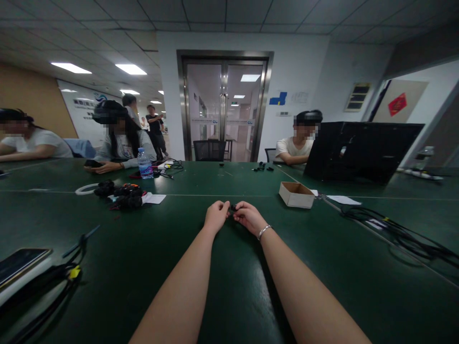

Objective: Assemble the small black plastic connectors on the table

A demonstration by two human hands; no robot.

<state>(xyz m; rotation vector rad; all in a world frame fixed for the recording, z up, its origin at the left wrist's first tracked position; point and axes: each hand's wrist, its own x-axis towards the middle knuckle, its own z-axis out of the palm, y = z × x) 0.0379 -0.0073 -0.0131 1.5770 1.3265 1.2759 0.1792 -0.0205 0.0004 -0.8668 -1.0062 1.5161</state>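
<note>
Both my arms reach forward over the dark green table (pixel 172 229). A small black piece (pixel 233 208), too small to name, sits between my hands. My right hand (pixel 248 217), with a silver bracelet (pixel 265 232) at the wrist, pinches it between thumb and fingers. My left hand (pixel 217 214) is closed right beside it, thumb against the fingers. Whether the left fingers also grip the piece or hold something else is hidden. To the right of my hands stands an open cardboard box (pixel 297 200).
Black cables (pixel 398 229) lie at right, near a large black monitor (pixel 358 150). At left are a phone (pixel 22 265), bundled cords (pixel 73 272), a black tangle (pixel 125 195) and a water bottle (pixel 145 165). Small black pieces (pixel 261 166) lie farther back. Several people sit around the table.
</note>
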